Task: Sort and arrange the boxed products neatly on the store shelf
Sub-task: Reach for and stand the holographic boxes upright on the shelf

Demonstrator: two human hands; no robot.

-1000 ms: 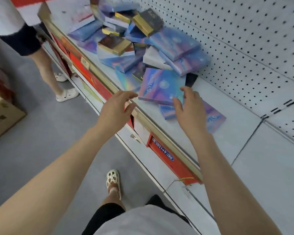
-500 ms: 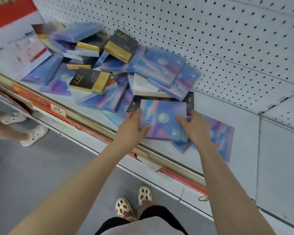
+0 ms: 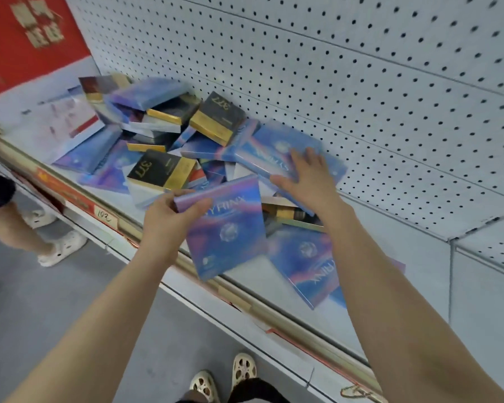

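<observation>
Left hand (image 3: pixel 169 219) pinches the upper corner of one iridescent box (image 3: pixel 227 228), lifted clear over the shelf (image 3: pixel 274 289) edge, apparently to separate it. Right hand (image 3: pixel 306 177), fingers spread, presses a blue box (image 3: pixel 277 149) atop the jumbled pile, likely steadying it.

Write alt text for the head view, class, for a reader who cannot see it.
A person's left hand grips a blue-purple box by its top corner, lifted above the store shelf, while the right hand reaches with spread fingers onto a jumbled pile of blue-purple and black-and-gold boxes. A pegboard wall stands behind.
</observation>
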